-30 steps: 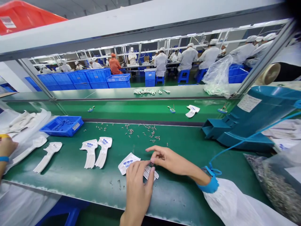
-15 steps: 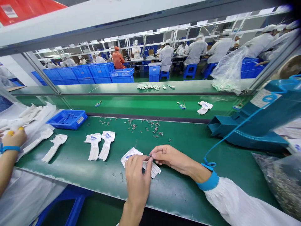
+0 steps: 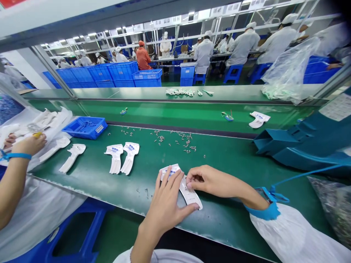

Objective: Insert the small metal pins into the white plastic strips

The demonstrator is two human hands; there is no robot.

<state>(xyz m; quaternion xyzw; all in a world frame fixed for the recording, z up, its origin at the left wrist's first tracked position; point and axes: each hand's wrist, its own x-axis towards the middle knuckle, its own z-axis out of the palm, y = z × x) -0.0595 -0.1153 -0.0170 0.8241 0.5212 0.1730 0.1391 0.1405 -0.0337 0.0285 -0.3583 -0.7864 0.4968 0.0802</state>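
Note:
A white plastic part (image 3: 190,195) with blue markings lies on the green belt (image 3: 236,160) close to the near edge. My left hand (image 3: 167,204) rests flat on it, fingers stretched out, thumb touching its lower end. My right hand (image 3: 208,179) is pinched at the part's middle, its fingertips together on something too small to make out. Several small metal screws (image 3: 182,138) lie scattered on the belt beyond my hands. Two more white parts (image 3: 122,157) lie side by side to the left.
A blue tray (image 3: 85,127) sits at the left. A co-worker's hand (image 3: 29,144) with a blue wrist strap works over white parts there. A teal machine (image 3: 309,142) stands at the right. A bag of screws (image 3: 333,208) lies at far right.
My left hand has spread flat over the white part, which has turned and shifted right. My right hand has stayed pinched at its middle. The view has tilted down.

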